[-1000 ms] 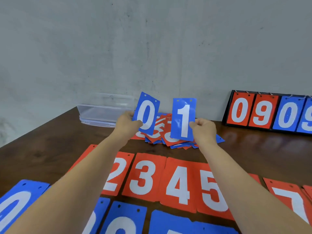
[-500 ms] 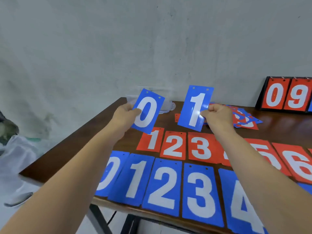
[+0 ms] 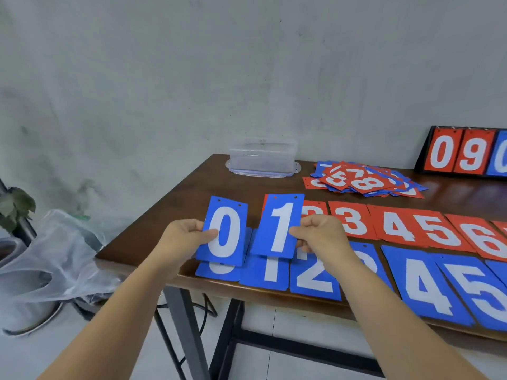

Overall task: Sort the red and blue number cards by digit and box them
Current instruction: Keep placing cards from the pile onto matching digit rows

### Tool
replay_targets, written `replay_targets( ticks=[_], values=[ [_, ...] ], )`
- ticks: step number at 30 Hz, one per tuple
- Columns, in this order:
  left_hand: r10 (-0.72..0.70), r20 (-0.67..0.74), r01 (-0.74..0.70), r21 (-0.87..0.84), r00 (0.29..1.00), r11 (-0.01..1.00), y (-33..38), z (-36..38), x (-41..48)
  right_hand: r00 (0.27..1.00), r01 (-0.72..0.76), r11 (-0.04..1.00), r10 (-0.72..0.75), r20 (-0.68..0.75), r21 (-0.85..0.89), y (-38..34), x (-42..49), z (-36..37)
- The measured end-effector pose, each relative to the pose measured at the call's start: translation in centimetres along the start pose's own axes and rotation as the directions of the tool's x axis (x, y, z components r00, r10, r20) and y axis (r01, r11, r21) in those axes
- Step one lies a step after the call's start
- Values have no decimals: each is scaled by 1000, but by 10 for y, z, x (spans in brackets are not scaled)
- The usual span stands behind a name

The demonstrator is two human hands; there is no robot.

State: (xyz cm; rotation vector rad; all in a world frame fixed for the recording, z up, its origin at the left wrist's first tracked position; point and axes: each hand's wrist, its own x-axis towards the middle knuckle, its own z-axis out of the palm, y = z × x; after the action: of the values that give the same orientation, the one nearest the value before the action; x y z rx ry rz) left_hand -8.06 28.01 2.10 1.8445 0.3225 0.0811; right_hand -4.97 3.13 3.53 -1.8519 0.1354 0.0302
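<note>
My left hand (image 3: pixel 184 237) pinches a blue 0 card (image 3: pixel 224 231) by its left edge. My right hand (image 3: pixel 319 233) pinches a blue 1 card (image 3: pixel 279 224) by its right edge. Both cards hang just above the left end of a blue row (image 3: pixel 422 281) laid along the table's front edge, over its 0 and 1 cards. Behind it lies a red row (image 3: pixel 395 224) of cards in digit order. A mixed heap of red and blue cards (image 3: pixel 362 182) sits further back. A clear plastic box (image 3: pixel 262 157) stands against the wall.
A black flip scoreboard (image 3: pixel 463 153) showing 0, 9, 0 stands at the back right. The brown table's left corner (image 3: pixel 109 253) is close to my left hand. Beyond it on the floor lie a plastic bag (image 3: pixel 55 259) and a plant (image 3: pixel 16 207).
Both hands have come down and toward me with their cards, from the far heap to just over the blue row's left end. My view has tilted down and left.
</note>
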Motion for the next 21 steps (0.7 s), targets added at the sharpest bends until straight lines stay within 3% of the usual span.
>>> replay_targets(
  ticks=[7,13,21],
  values=[
    [120,-82,-94,271,989,958,-21,3,-14,999,50,956,-48,14,-289,12,-22,24],
    [267,-173,-144,517,948,844,-22,14,-19,982,97,741,-178,-55,-664,20,-31,32],
    [344,-172,-96,763,923,640,-23,26,-24,960,149,628,-278,-42,-764,23,-34,35]
  ],
)
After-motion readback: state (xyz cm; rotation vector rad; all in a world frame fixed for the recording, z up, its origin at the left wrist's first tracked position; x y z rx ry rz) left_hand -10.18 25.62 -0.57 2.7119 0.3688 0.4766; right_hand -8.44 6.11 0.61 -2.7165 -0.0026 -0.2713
